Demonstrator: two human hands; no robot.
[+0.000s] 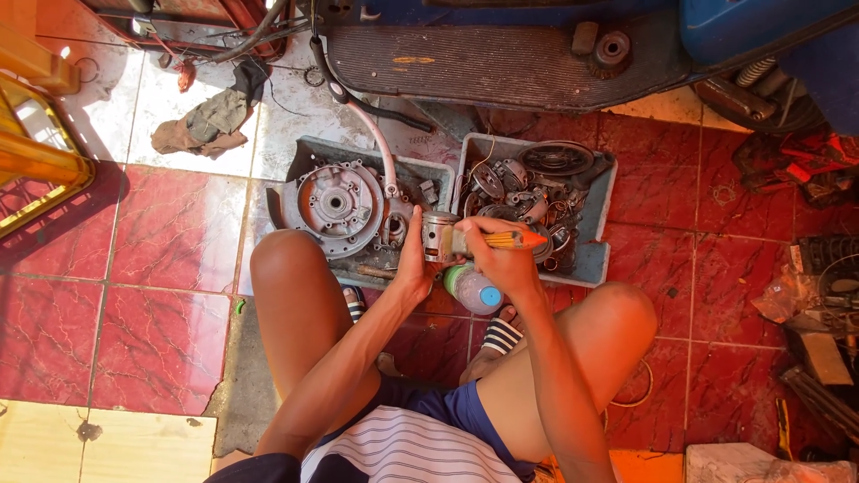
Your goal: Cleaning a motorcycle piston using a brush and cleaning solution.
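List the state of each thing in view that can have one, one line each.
Piston: upright, gripped by the left hand.
Brush: lying level, bristles against the piston, held in the right hand.
Plastic bottle: on its side, capped.
Left tray: holds an engine cover.
Right tray: full of loose metal parts.
Rag: crumpled on the floor.

Hands (456, 250) on piston (438, 235), brush (501, 240)
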